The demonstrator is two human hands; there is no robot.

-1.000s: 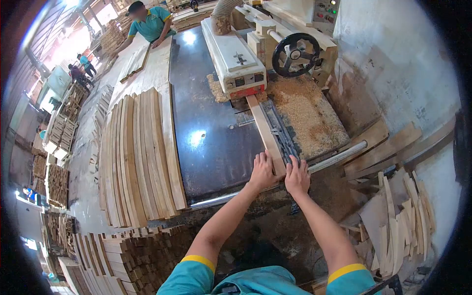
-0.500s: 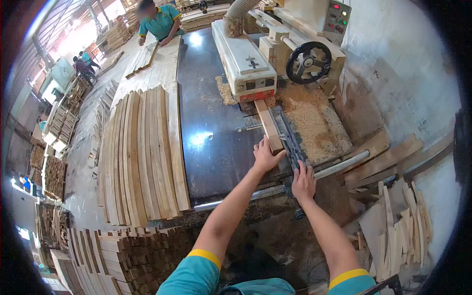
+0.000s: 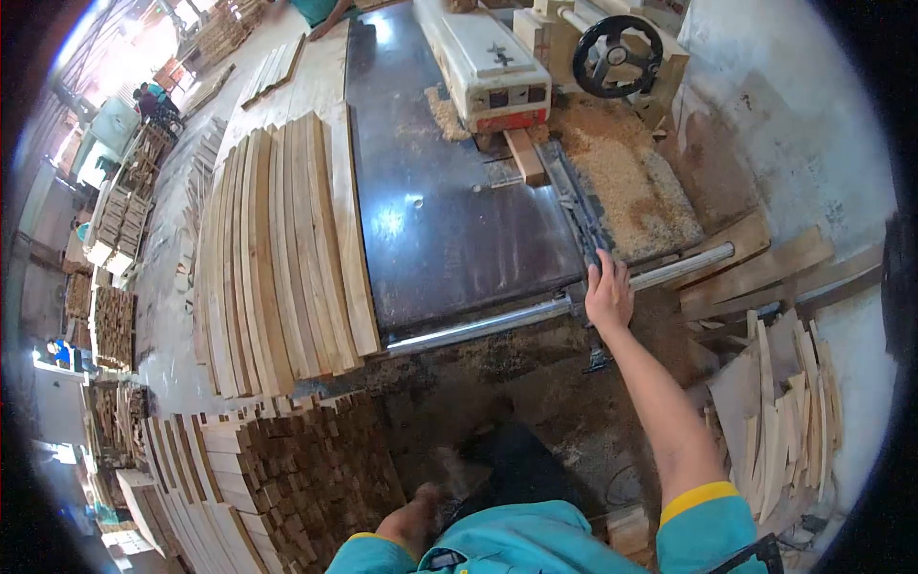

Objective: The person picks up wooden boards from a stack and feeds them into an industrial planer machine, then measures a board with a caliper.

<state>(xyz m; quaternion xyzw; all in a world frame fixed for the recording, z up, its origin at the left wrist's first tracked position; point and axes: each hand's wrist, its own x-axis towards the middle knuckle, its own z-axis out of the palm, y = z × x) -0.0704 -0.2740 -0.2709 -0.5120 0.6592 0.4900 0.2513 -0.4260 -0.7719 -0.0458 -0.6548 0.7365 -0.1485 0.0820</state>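
My right hand is at the near end of the dark metal guide fence, its fingers curled over it. A wooden strip lies on the machine table beside the fence. Its far end is hidden under the white machine housing, and no hand touches its near end. My left hand hangs low by my body, near the stacked wood; its fingers are blurred and cannot be made out.
Long boards lie along the table's left side. Stacked wood pieces stand at lower left. A metal rail crosses the table's front edge. Sawdust covers the right side, below a black handwheel. A co-worker's arm shows at the top.
My left hand has let go of the wooden strip and dropped back toward my body. The strip has moved farther under the machine. My right hand stays on the fence, and the view has tilted down.
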